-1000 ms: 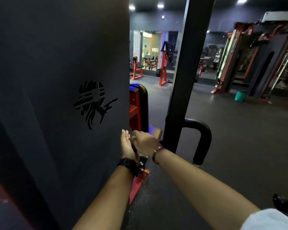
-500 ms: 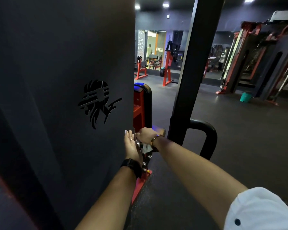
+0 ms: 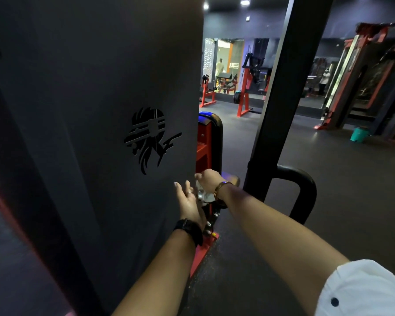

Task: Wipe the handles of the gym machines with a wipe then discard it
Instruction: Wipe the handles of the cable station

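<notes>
White wipe [image 3: 205,195] clamped in right hand [image 3: 209,179] against machine fitting; left hand [image 3: 188,201] beside it, fingers apart, holding nothing.

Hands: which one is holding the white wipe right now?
The right hand, the one with the gold bangle, is closed over the white wipe. The left hand, with the black watch, is open, fingers spread.

Gym: red weight machines [image 3: 245,94] (rubber floor [image 3: 328,169]).

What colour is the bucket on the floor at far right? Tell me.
Teal green bucket, seen in the head view.
</notes>
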The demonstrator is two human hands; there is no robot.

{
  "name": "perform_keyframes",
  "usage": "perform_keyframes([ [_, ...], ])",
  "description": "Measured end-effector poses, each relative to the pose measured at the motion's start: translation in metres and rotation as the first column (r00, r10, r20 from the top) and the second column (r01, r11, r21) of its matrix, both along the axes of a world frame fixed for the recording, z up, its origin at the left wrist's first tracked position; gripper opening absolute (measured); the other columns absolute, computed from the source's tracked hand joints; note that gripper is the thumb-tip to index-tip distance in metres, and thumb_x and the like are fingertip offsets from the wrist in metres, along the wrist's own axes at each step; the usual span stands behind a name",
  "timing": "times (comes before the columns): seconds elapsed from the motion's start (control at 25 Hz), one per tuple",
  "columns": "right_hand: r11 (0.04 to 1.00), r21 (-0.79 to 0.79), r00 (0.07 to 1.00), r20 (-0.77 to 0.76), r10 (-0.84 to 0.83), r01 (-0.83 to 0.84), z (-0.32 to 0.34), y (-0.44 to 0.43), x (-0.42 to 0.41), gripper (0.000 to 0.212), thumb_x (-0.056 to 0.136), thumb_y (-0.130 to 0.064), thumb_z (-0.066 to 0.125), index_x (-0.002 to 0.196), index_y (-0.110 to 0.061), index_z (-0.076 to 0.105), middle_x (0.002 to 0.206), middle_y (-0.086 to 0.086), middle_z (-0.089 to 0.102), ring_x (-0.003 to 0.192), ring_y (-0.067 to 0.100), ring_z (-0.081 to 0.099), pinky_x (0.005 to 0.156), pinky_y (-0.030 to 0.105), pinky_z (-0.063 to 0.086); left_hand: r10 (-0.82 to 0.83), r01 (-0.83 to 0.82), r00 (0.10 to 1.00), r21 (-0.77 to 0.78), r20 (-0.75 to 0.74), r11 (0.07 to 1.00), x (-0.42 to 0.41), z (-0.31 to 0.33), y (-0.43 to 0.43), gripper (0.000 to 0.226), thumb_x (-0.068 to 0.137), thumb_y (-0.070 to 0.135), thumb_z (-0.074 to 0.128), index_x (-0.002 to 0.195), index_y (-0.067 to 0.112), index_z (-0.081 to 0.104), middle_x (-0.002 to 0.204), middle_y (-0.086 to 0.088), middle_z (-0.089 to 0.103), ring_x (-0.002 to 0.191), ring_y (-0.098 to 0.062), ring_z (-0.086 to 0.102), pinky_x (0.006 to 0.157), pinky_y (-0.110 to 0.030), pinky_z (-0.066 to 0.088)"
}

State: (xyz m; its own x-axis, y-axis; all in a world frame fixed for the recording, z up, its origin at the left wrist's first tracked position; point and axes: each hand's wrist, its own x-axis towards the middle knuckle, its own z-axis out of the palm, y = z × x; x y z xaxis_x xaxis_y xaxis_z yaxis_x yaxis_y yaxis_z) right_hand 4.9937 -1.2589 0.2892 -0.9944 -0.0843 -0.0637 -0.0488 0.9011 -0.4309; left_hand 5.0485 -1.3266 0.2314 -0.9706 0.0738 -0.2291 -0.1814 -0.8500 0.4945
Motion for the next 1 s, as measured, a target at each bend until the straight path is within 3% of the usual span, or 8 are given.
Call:
perform_keyframes([
  [0.16, 0.964, -0.087, 0.967, 0.028, 0.253, -0.25, 0.002, -0.01, 0.008, 0.04, 0.098, -0.039, 0.042, 0.104, -0.007, 0.065, 0.101, 0.01, 0.065, 0.093, 0.023, 0.059, 0.073, 0.028, 0.045, 0.005, -0.005, 1.0, 0.045, 0.0, 0.999, -0.005, -0.009, -0.006, 0.07, 0.085, 0.076, 0.031, 0.121, 0.023, 0.058, 0.123, -0.011, 0.064, 0.11, -0.028, 0.063, 0.097, -0.048, 0.044],
  [0.28, 0.944, -0.087, 0.948, -0.044, 0.316, -0.318, -0.002, -0.002, 0.012, 0.032, 0.094, -0.042, 0.05, 0.081, -0.015, 0.062, 0.073, -0.005, 0.056, 0.066, 0.008, 0.051, 0.054, 0.018, 0.035, -0.001, 0.001, 0.999, 0.009, 0.033, 1.0, -0.007, -0.014, -0.008, 0.075, 0.081, 0.08, 0.031, 0.126, 0.027, 0.057, 0.124, -0.011, 0.063, 0.112, -0.03, 0.061, 0.1, -0.048, 0.043],
  [0.56, 0.888, 0.19, 0.89, -0.104, 0.443, -0.419, -0.015, 0.0, 0.02, 0.025, 0.091, -0.035, 0.053, 0.107, -0.019, 0.064, 0.105, 0.008, 0.067, 0.097, 0.025, 0.062, 0.077, 0.033, 0.049, 0.026, -0.027, 0.998, 0.02, 0.06, 0.999, -0.007, -0.021, -0.01, 0.078, 0.083, 0.078, 0.029, 0.111, 0.016, 0.066, 0.103, -0.014, 0.071, 0.088, -0.028, 0.071, 0.065, -0.036, 0.055],
  [0.68, 0.942, -0.023, 0.911, -0.262, 0.318, -0.335, -0.011, 0.001, 0.026, 0.024, 0.094, -0.029, 0.053, 0.111, -0.012, 0.057, 0.107, 0.013, 0.065, 0.102, 0.029, 0.059, 0.084, 0.038, 0.047, 0.038, -0.04, 0.998, 0.049, 0.056, 0.998, -0.008, -0.023, -0.008, 0.071, 0.085, 0.076, 0.026, 0.122, 0.023, 0.056, 0.112, -0.01, 0.067, 0.099, -0.029, 0.066, 0.079, -0.042, 0.053],
  [0.76, 0.974, -0.132, 0.902, -0.417, 0.112, -0.182, -0.009, 0.0, 0.027, 0.027, 0.094, -0.033, 0.051, 0.106, -0.009, 0.051, 0.102, 0.015, 0.062, 0.099, 0.031, 0.054, 0.082, 0.039, 0.043, 0.047, -0.049, 0.998, 0.047, 0.046, 0.998, -0.009, -0.024, -0.005, 0.072, 0.086, 0.075, 0.026, 0.133, 0.024, 0.047, 0.127, -0.01, 0.058, 0.111, -0.029, 0.057, 0.097, -0.045, 0.043],
  [0.84, 0.966, -0.258, 0.895, -0.433, -0.11, -0.007, -0.006, 0.002, 0.029, 0.024, 0.091, -0.03, 0.048, 0.104, -0.01, 0.046, 0.103, 0.011, 0.059, 0.101, 0.03, 0.049, 0.081, 0.038, 0.037, 0.055, -0.056, 0.998, 0.042, 0.025, 0.998, -0.011, -0.025, -0.002, 0.071, 0.087, 0.072, 0.03, 0.131, 0.019, 0.048, 0.126, -0.012, 0.058, 0.11, -0.028, 0.058, 0.099, -0.046, 0.043],
  [0.92, 0.97, -0.223, 0.898, -0.399, -0.184, 0.1, -0.004, 0.01, 0.03, 0.024, 0.086, -0.024, 0.047, 0.106, -0.012, 0.046, 0.109, 0.007, 0.054, 0.105, 0.028, 0.045, 0.078, 0.034, 0.03, 0.065, -0.065, 0.998, 0.031, 0.01, 0.997, -0.013, -0.026, 0.002, 0.068, 0.088, 0.07, 0.033, 0.126, 0.017, 0.054, 0.123, -0.014, 0.06, 0.11, -0.029, 0.06, 0.093, -0.044, 0.048],
  [1.0, 0.999, 0.027, 0.874, -0.485, -0.026, 0.044, -0.006, 0.018, 0.035, 0.026, 0.088, -0.019, 0.049, 0.113, -0.014, 0.05, 0.114, 0.005, 0.05, 0.108, 0.027, 0.045, 0.071, 0.028, 0.025, 0.077, -0.077, 0.997, 0.036, 0.007, 0.996, -0.013, -0.027, 0.006, 0.066, 0.088, 0.069, 0.035, 0.118, 0.016, 0.058, 0.117, -0.014, 0.063, 0.107, -0.03, 0.062, 0.092, -0.044, 0.049],
])
